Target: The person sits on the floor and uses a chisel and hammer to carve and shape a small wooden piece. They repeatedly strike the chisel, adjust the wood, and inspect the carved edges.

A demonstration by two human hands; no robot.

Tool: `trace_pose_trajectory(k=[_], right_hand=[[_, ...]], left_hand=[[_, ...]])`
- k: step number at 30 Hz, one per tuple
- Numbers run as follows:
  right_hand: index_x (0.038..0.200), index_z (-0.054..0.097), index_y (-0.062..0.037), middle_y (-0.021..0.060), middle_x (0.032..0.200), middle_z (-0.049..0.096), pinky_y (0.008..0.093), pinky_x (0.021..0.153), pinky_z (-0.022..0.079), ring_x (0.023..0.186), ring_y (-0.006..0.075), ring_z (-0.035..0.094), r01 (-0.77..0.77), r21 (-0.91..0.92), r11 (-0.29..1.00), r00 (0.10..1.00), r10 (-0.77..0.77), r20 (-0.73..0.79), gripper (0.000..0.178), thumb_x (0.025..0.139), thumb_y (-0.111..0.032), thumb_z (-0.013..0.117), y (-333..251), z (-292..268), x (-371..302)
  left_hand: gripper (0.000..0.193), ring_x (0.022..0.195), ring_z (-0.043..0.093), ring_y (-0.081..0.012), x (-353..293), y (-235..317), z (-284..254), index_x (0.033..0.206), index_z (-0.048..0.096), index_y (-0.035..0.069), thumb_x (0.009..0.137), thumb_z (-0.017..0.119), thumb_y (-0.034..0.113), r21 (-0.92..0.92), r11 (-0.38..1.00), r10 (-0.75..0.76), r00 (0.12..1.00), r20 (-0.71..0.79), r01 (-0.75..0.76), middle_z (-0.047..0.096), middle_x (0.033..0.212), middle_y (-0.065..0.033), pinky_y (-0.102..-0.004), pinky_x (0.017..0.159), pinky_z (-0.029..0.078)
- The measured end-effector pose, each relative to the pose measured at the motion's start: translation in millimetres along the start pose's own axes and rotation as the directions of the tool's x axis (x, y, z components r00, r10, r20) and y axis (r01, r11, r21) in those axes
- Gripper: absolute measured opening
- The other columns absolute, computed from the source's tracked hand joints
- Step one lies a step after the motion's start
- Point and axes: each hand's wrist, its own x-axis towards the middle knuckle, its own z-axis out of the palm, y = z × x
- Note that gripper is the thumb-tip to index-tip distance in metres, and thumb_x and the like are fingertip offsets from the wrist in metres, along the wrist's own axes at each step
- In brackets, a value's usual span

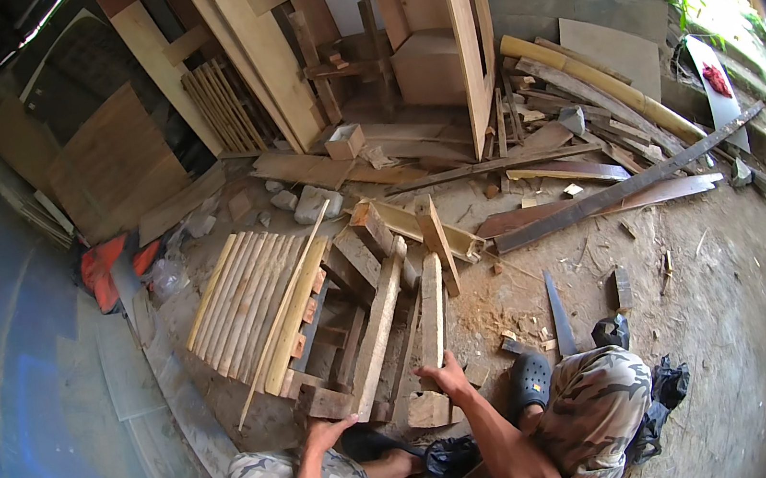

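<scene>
My left hand (pixel 325 433) is closed at the near end of a long squared wooden post (pixel 381 328), just below a short brown block (pixel 325 402). Part of its grip is hidden by the wood. To the right, my right hand (pixel 447 378) grips the lower end of a second, shorter post (pixel 430 310). Both posts slope away from me over a wooden frame (pixel 345 336). Left of the frame lies a slatted panel of thin round sticks (pixel 241 301), with a long thin strip (pixel 286 310) across its right edge. A squared wood end (pixel 428 410) sits below my right hand.
A handsaw (pixel 560 314) lies on the dirt floor near sawdust and offcuts. Long planks (pixel 633 187) and a scrap pile (pixel 569 108) spread at the right back. Tall cabinet frames (pixel 464 45) stand behind. Black plastic bags (pixel 652 407) lie beside my right knee.
</scene>
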Motion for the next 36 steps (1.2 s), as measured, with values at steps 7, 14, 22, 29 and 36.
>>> trace_pose_trajectory(k=[7, 14, 22, 29, 36], right_hand=[[0.115, 0.048, 0.0015, 0.0137, 0.093, 0.065, 0.0364, 0.066, 0.056, 0.076, 0.0247, 0.069, -0.08, 0.099, 0.992, 0.996, 0.076, 0.046, 0.049, 0.076, -0.008, 0.077, -1.5, -18.1, -4.3], [0.12, 0.047, 0.0005, 0.0137, 0.096, 0.065, 0.0404, 0.063, 0.056, 0.076, 0.0274, 0.069, -0.139, 0.136, 0.981, 0.984, 0.121, 0.132, 0.052, 0.078, -0.011, 0.074, -6.8, -28.5, -3.5], [0.116, 0.043, 0.0023, 0.0169, 0.094, 0.064, 0.0428, 0.057, 0.059, 0.071, 0.0341, 0.071, -0.114, 0.138, 0.984, 0.987, 0.096, 0.129, 0.043, 0.084, -0.009, 0.069, 5.8, -40.0, 3.1], [0.114, 0.045, 0.0025, 0.0164, 0.093, 0.065, 0.0411, 0.058, 0.058, 0.07, 0.0314, 0.07, -0.108, 0.1, 0.989, 0.991, 0.1, 0.085, 0.042, 0.085, -0.012, 0.071, 1.5, -33.4, -0.9], [0.116, 0.05, 0.0008, 0.0112, 0.09, 0.064, 0.0354, 0.06, 0.054, 0.072, 0.023, 0.066, -0.073, -0.011, 0.997, 0.993, 0.074, 0.088, 0.05, 0.081, -0.022, 0.078, -0.8, -28.5, 0.0]], left_hand=[[0.038, 0.095, 0.063, -0.0176, 5.0, -27.1, 13.9, 0.109, 0.066, -0.006, 0.082, 0.077, 0.019, -0.242, 0.97, -0.065, 0.973, -0.223, 0.009, 0.068, 0.104, -0.0092, -0.0318, 0.085, 0.048], [0.036, 0.082, 0.069, -0.02, 1.1, -23.5, 26.4, 0.093, 0.07, -0.006, 0.081, 0.078, 0.027, -0.256, 0.963, -0.037, 0.901, -0.432, -0.083, 0.073, 0.087, -0.0138, -0.034, 0.073, 0.051], [0.072, 0.108, 0.058, -0.0225, 1.0, -22.2, 41.1, 0.132, 0.044, -0.004, 0.084, 0.076, 0.038, -0.625, 0.72, -0.485, 0.863, -0.143, 0.301, 0.057, 0.125, -0.0188, -0.0379, 0.089, 0.049], [0.08, 0.125, 0.043, -0.0267, -31.1, 19.7, 82.6, 0.136, 0.047, 0.005, 0.084, 0.064, 0.063, -0.752, 0.411, -0.58, 0.784, 0.222, 0.516, 0.049, 0.13, -0.0101, -0.0461, 0.094, 0.044], [0.078, 0.128, 0.047, -0.0321, -70.2, 91.3, 144.7, 0.139, 0.039, -0.007, 0.096, 0.049, 0.058, -0.433, 0.864, 0.264, 0.963, -0.044, -0.257, 0.048, 0.138, -0.0214, -0.0404, 0.109, 0.034]])
